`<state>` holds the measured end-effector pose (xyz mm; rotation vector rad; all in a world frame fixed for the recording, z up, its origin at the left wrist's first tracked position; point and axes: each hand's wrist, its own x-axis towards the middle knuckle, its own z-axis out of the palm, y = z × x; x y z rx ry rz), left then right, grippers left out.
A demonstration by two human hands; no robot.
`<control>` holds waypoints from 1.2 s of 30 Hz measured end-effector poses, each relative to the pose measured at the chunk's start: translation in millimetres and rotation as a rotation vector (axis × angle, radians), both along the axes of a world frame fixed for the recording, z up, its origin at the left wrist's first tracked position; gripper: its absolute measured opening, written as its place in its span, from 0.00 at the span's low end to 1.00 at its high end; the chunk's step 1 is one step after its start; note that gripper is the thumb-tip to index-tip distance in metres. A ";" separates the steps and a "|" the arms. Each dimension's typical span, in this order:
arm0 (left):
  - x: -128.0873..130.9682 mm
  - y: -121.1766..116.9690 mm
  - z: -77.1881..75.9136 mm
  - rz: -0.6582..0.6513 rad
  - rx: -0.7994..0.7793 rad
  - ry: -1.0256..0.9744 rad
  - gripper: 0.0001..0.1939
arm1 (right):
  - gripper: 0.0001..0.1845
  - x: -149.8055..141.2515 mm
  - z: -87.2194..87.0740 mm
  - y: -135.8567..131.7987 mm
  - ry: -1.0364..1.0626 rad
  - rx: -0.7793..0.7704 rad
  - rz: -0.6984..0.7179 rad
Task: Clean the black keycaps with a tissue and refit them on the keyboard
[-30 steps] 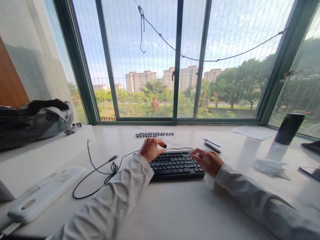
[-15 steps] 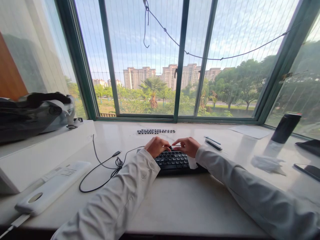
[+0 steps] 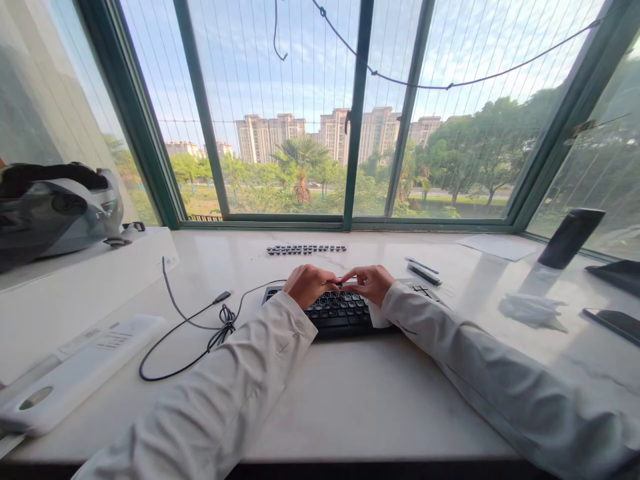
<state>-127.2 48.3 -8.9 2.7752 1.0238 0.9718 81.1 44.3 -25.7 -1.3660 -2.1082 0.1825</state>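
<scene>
A black keyboard (image 3: 345,321) lies on the white tabletop, with its near middle keys showing below my hands. Above its back rows my left hand (image 3: 309,285) and my right hand (image 3: 369,284) meet at the fingertips. Between them they pinch a small dark piece that looks like a keycap (image 3: 340,285), mostly covered by the fingers. Past my right wrist, a light part of the keyboard shows a few dark marks; my right sleeve hides much of that side. Loose black keycaps (image 3: 306,250) lie in rows behind the keyboard.
A bundled black cable (image 3: 227,327) lies left of the keyboard, near a white power strip (image 3: 80,373). Pens (image 3: 424,273), a crumpled tissue (image 3: 533,310), a black cylinder (image 3: 571,239) and a phone (image 3: 613,325) are on the right. The window (image 3: 345,223) borders the back.
My view has tipped slightly downward and shifted right. My fingertips have come closer together around the small dark piece, which is lifted a little above the keys.
</scene>
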 end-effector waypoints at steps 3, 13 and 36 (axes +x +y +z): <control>0.1 -0.1 -1.1 -0.016 0.002 -0.073 0.06 | 0.21 -0.3 -3.1 0.1 0.040 -0.012 0.007; 1.1 1.0 -4.5 -0.063 -0.061 -0.146 0.12 | 0.28 4.1 -8.8 4.6 0.230 -0.222 0.050; 0.4 1.2 -6.0 -0.014 -0.054 -0.055 0.13 | 0.27 -4.3 -4.5 -6.2 0.325 -0.328 0.060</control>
